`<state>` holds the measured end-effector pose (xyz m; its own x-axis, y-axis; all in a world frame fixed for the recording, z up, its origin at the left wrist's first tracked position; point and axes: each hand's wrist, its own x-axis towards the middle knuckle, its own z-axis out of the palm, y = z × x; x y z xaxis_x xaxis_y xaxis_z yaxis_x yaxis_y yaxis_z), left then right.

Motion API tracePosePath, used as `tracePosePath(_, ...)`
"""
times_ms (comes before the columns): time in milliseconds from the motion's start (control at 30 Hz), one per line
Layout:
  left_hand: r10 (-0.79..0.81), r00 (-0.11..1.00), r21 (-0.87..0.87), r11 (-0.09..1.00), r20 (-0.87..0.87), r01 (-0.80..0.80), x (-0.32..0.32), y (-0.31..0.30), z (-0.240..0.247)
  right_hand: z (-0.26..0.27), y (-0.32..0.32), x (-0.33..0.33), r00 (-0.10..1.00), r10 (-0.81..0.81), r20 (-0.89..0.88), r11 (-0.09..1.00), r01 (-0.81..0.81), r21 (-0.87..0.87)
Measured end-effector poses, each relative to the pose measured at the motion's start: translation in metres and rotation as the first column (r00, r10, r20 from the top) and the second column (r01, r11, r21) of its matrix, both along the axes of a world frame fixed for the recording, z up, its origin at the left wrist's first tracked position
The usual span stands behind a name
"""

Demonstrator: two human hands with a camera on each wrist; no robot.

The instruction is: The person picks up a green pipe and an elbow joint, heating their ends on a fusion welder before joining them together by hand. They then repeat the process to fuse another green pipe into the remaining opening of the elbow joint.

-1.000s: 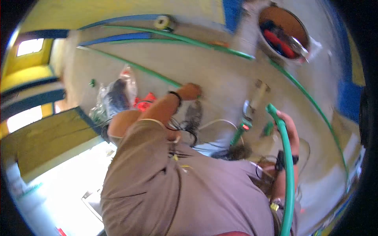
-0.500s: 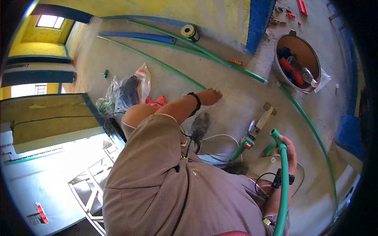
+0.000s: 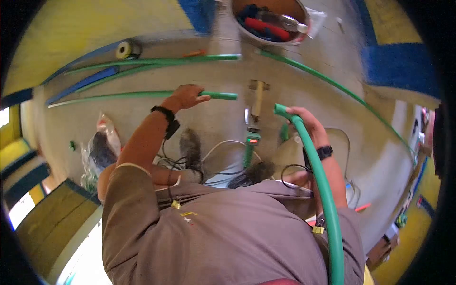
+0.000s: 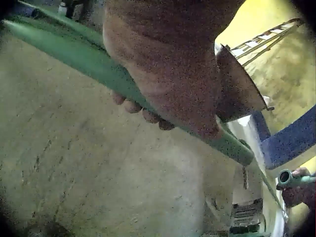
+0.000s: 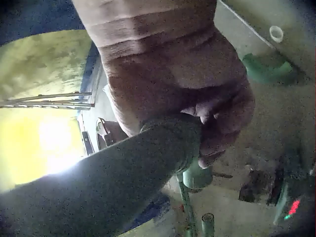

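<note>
My left hand (image 3: 187, 96) grips a long straight green pipe (image 3: 225, 96) close to its near end, which sticks out past the thumb. In the left wrist view the fingers (image 4: 132, 106) curl under this pipe. Another green pipe (image 3: 325, 199), bowed in the head view, runs up beside my body to my right hand (image 3: 311, 126). That hand holds it at the end, around the green elbow fitting (image 3: 281, 109), whose open mouth faces the left pipe's end across a gap. Between both hands, on the floor, lies a pipe welding iron (image 3: 251, 147) with a red lit display.
A bucket (image 3: 306, 16) holding a bottle and red and dark items stands ahead. More green pipes (image 3: 209, 59) and a blue length (image 3: 95, 80) lie on the floor at left, near a roll (image 3: 127, 49). Plastic bags (image 3: 107, 137) sit at left; cables (image 3: 221, 143) trail around the feet.
The left hand, earlier reaching over the pipe's end, now grips it with the end poking out. The head view has turned, and the right hand with its pipe and elbow appears nearer the middle.
</note>
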<state>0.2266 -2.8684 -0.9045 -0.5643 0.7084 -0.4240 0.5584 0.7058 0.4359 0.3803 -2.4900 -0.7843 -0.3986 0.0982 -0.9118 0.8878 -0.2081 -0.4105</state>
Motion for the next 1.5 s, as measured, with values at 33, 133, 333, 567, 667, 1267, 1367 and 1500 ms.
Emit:
tracePosePath(33,-0.023,1.0,0.015,1.0,0.009,0.023,0.004,0.006,0.003,-0.009,0.001,-0.004,1.0,-0.022,0.017,0.999,0.022,0.033)
tracePosePath(133,0.058,0.99,-0.039,0.998,0.131,-0.053,0.001,0.016,0.019,-0.056,0.025,-0.018,0.999,0.042,0.017,0.992,-0.04,-0.119)
tracePosePath(333,0.172,0.984,0.056,0.983,0.051,-0.175,-0.022,0.036,0.019,-0.066,0.033,-0.036,0.996,0.054,-0.069,0.984,-0.065,-0.166)
tracePosePath(567,0.249,0.966,-0.06,0.967,0.062,-0.246,-0.024,0.048,0.019,-0.108,0.043,-0.049,1.0,0.013,-0.021,0.979,-0.017,-0.203)
tracePosePath(667,0.26,0.964,-0.09,0.963,0.059,-0.254,-0.027,0.048,0.014,-0.108,0.039,-0.051,1.0,-0.009,-0.022,0.985,0.005,-0.171)
tracePosePath(1267,0.188,0.963,-0.131,0.978,0.191,-0.165,-0.031,0.066,0.019,-0.1,0.031,-0.06,0.969,0.179,-0.168,0.964,-0.207,-0.168)
tracePosePath(1367,0.197,0.967,-0.109,0.977,0.161,-0.181,-0.029,0.068,0.012,-0.109,0.036,-0.064,0.963,0.203,-0.18,0.955,-0.235,-0.182)
tracePosePath(1500,0.266,0.953,-0.103,0.962,0.145,-0.253,-0.024,0.069,0.018,-0.107,0.038,-0.069,0.954,0.243,-0.174,0.941,-0.276,-0.196)
